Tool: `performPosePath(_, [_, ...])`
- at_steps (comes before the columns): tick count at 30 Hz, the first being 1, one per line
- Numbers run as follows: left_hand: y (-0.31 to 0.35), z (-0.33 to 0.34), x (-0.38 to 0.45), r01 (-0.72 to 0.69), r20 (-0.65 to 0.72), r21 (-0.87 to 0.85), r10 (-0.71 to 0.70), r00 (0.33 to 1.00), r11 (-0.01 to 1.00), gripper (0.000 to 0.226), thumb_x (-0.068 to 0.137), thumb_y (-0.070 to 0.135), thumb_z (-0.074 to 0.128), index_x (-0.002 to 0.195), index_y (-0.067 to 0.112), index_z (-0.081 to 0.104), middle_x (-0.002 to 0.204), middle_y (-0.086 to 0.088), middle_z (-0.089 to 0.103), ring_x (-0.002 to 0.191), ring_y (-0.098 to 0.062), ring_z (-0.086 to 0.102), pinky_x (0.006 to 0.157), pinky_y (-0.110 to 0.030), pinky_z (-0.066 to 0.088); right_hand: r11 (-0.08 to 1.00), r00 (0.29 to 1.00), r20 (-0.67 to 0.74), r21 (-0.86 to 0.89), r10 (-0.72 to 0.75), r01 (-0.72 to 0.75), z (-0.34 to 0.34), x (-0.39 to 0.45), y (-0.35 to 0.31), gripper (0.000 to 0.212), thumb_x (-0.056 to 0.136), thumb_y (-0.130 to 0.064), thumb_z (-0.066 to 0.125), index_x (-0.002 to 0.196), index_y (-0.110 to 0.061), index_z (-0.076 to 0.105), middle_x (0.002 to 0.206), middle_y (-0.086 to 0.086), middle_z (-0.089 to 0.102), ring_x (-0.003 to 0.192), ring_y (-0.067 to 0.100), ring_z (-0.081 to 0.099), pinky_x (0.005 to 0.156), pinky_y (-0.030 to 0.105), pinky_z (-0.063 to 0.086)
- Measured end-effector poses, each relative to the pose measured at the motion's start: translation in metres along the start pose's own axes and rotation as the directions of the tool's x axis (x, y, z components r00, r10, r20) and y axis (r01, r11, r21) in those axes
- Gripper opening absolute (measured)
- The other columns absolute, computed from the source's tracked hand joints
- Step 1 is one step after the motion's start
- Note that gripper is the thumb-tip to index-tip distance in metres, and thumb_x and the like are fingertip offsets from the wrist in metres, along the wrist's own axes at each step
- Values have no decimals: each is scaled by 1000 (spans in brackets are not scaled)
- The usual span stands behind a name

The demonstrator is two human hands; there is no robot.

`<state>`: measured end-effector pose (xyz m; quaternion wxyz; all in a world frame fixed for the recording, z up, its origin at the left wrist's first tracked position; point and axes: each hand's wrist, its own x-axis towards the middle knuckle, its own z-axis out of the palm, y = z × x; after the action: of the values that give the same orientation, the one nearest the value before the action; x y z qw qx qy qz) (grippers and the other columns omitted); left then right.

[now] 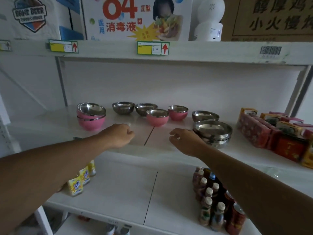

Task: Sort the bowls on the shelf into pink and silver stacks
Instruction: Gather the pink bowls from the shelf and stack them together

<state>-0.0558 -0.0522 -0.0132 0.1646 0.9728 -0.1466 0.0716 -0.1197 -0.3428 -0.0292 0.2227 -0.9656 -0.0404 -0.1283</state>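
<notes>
Reaching forward bare-armed, palms down, with the left hand (118,135) curled into an empty fist and the right hand (184,141) loosely bent, holding nothing

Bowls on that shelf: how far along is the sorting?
Begun, not finished. Done: a pink stack of two at the left, a silver stack at the front right. In hand: nothing; the left hand and right hand hover empty over the shelf. Left: two single pink bowls and three single silver bowls stand loose between and behind the stacks.
</notes>
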Motion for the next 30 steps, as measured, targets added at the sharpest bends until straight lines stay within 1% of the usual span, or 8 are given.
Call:
performPosePath(8, [38,0,46,-14,25,128,10,1000,992,42,103,52,46,111,20,74,112,-2,74,103,-27,70,97,-41,58,995,1000,-23,-93,20,-22,-13,37,47,41,105,-38,53,139,-19,67,137,8,71,118,27,69,101,42,56])
performPosePath(12, [44,6,79,-19,21,71,18,1000,997,48,104,47,45,83,10,68,85,-8,74,83,-29,70,77,-34,54,988,997,-26,-138,71,-74,-19,53,65,42,103,-40,52,137,-21,67,135,6,71,114,27,69,98,43,57])
performPosePath(15, [41,11,103,-32,-11,7,32,999,999,47,104,39,44,64,16,52,61,-1,58,60,-23,57,56,-30,37,984,992,-61,-135,107,-115,-15,73,72,29,101,-39,50,114,-25,72,111,3,72,103,28,70,86,38,56])
performPosePath(18, [34,16,129,-3,-28,-104,0,1000,995,49,106,44,41,75,14,63,70,-7,73,60,-27,72,55,-34,58,978,977,-91,-68,191,-197,-8,97,73,26,104,-39,45,88,-25,61,84,-4,61,83,25,63,71,33,43])
performPosePath(21, [33,21,154,82,31,-149,-78,996,985,69,107,59,31,96,4,72,80,-19,80,69,-36,81,64,-41,68,972,965,-128,-16,229,-233,-4,115,73,36,101,-35,44,76,-16,63,76,-3,65,74,22,65,59,27,41])
performPosePath(24, [35,25,183,105,34,-179,-101,994,978,71,106,64,33,112,3,67,79,-19,78,67,-33,80,55,-34,64,958,951,-124,-22,282,-287,-4,131,69,36,102,-38,45,102,-16,73,94,6,73,90,29,70,75,35,53])
performPosePath(26, [34,32,198,133,54,-225,-124,991,965,68,105,65,38,114,3,64,81,-19,79,68,-34,81,57,-39,66,935,925,-134,35,354,-353,-4,142,66,35,104,-40,49,115,-15,71,103,9,71,97,32,68,81,35,50])
performPosePath(30, [33,49,215,177,118,-319,-146,982,931,65,103,58,46,92,1,75,59,-12,77,37,-20,61,42,-27,52,890,886,-89,76,455,-450,-3,164,63,33,98,-6,56,129,-3,66,120,23,70,110,40,70,84,44,58])
